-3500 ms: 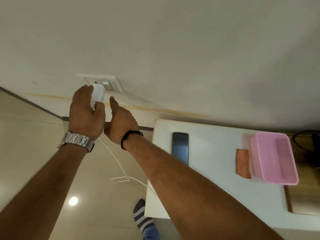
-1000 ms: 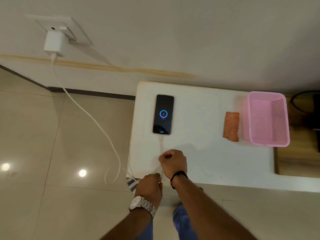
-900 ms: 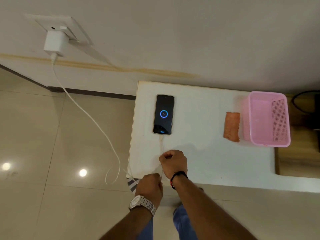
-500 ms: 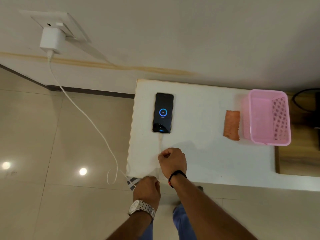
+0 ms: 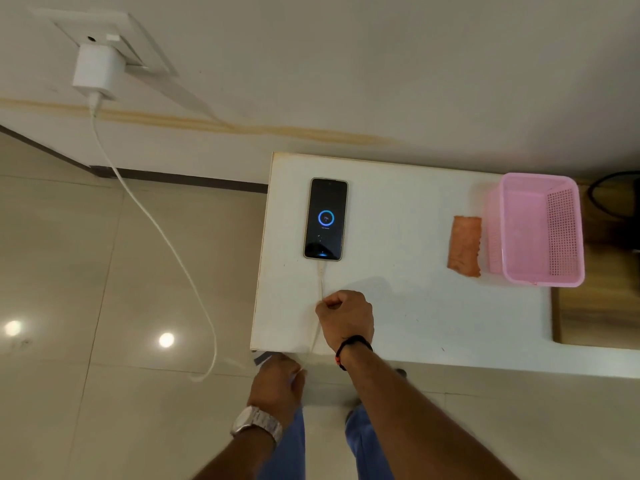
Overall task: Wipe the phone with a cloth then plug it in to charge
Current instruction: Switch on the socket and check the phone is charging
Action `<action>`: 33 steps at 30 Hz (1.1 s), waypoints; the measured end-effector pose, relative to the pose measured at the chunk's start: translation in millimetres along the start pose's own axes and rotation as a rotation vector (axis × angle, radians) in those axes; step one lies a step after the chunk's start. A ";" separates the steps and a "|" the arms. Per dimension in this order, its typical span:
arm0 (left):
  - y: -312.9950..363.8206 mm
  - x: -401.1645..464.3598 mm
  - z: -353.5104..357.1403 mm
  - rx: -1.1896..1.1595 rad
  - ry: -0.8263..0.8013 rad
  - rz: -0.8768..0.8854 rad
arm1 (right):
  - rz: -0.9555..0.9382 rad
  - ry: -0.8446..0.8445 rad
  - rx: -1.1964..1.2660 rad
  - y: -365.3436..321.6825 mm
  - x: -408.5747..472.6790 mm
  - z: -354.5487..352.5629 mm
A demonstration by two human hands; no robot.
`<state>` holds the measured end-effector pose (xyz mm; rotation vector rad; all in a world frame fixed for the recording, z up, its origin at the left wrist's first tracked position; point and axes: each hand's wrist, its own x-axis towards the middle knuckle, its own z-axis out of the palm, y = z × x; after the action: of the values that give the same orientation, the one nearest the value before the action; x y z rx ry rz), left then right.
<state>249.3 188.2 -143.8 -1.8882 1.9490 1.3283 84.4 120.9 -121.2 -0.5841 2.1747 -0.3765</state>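
The dark phone (image 5: pixel 326 219) lies face up on the white table (image 5: pixel 408 306), its screen showing a blue charging ring. A white cable (image 5: pixel 152 223) runs from its lower end across the table, loops over the floor and rises to the white charger (image 5: pixel 98 72) plugged into the wall socket (image 5: pixel 114 36). My right hand (image 5: pixel 344 315) rests on the table just below the phone, pinching the cable. My left hand (image 5: pixel 277 381) holds the same cable below the table's front edge. The orange cloth (image 5: pixel 464 245) lies folded beside the pink basket.
A pink plastic basket (image 5: pixel 540 230) stands at the table's right side. A wooden surface (image 5: pixel 595 306) and a black cable (image 5: pixel 609 192) lie to the far right. Glossy beige floor tiles (image 5: pixel 86 271) spread to the left; my legs in blue trousers (image 5: pixel 367 441) are below.
Since 3.5 s ago both hands left the charger at the socket; the phone now shows charging. In the last second my left hand slid slightly down and left along the cable.
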 end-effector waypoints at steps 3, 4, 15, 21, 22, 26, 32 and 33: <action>6.5 -2.9 5.1 0.268 -0.040 0.045 | -0.005 0.009 0.001 0.5 0.3 0.9; 9.9 -4.0 6.1 0.337 -0.055 0.043 | -0.007 0.013 0.001 0.9 -0.3 1.1; 31.3 4.5 17.9 0.438 -0.097 0.079 | -0.048 0.059 0.020 8.3 1.4 -1.2; 25.8 3.6 12.9 0.409 -0.068 0.044 | -0.045 0.036 0.019 9.3 2.8 -1.4; 25.9 3.1 10.9 0.427 -0.072 0.043 | -0.045 0.030 0.021 9.3 2.7 -1.8; 29.5 2.1 2.4 0.521 -0.099 0.064 | -0.039 0.012 0.042 9.1 0.6 -2.4; 37.1 5.6 -9.5 0.687 -0.133 0.068 | -0.017 -0.018 0.085 11.3 -1.8 -5.6; 38.5 6.6 -11.1 0.699 -0.129 0.070 | -0.012 -0.020 0.094 12.1 -1.3 -7.3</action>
<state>220.1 169.9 -122.3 -1.3678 2.0514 0.6177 76.0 132.4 -121.4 -0.5468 2.1226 -0.4742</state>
